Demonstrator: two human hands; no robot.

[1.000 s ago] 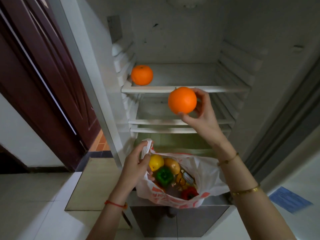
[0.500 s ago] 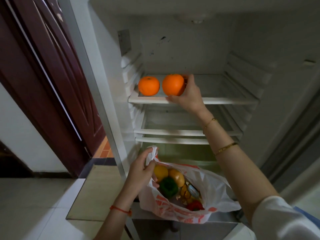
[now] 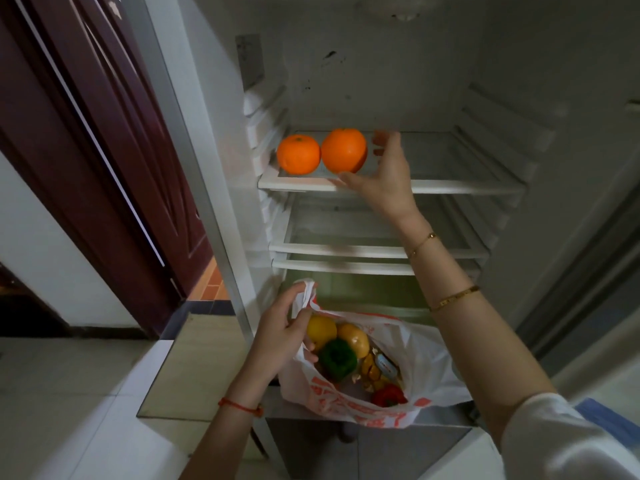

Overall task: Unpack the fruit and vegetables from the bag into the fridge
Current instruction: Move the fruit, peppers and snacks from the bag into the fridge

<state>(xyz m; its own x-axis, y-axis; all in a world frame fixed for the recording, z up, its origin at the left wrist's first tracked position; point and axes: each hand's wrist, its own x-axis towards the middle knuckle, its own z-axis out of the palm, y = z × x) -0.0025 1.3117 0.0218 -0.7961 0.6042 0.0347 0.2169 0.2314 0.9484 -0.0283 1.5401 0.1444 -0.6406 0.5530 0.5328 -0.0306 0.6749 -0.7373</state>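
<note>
R hand (image 3: pixel 384 174): fingers spread, grips nothing, just beside right orange (image 3: pixel 344 150); thumb near its base, contact unclear
Oranges: 2 on top shelf (image 3: pixel 467 185), left end, side by side w/ left orange (image 3: pixel 298 154), prob touching, so shelf's right stays free
L hand (image 3: pixel 284 334): pinches bag (image 3: pixel 415 379) rim, keeps mouth open for next pick
Bag: on ledge at fridge bottom; lemon (image 3: pixel 320 329), green pepper (image 3: pixel 337 356), red pepper (image 3: pixel 388 396) + more inside
Progress: early, most produce to go

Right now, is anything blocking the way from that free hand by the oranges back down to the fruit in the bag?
Nothing visible does. The right hand is open beside the second orange on the top shelf. Below, the left hand holds the bag mouth open, with the green pepper exposed on top.
</note>
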